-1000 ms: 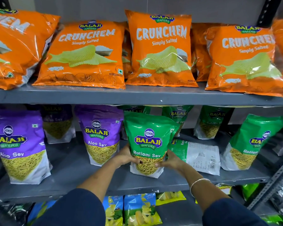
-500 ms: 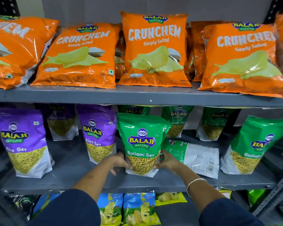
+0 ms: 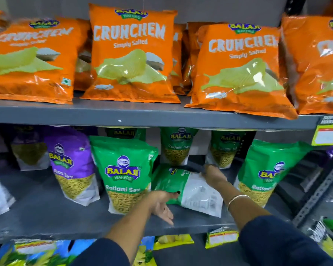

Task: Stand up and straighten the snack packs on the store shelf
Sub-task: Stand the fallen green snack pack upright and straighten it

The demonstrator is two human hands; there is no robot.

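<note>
So I'm standing at a grey metal shelf [image 3: 46,214], and the fallen Ratlami Sev pack [image 3: 188,191] is lying on its back, label side down, just right of the upright green Ratlami Sev pack [image 3: 123,173]. My right hand [image 3: 213,175] is resting on the fallen pack's upper right edge with fingers curled over it, though it's too blurry to say if I'm really gripping it. My left hand [image 3: 161,204] is hanging open, fingers spread and pointing down, touching the fallen pack's lower left edge but not holding anything. Left of the upright green pack, a purple Aloo Sev pack [image 3: 71,164] is standing, and more green packs are sitting behind and to the right. Above it, the upper shelf [image 3: 142,117] is carrying a row of orange Crunchem bags [image 3: 131,54]. A price tag [image 3: 328,131] is hanging off that upper shelf's far right edge.
</note>
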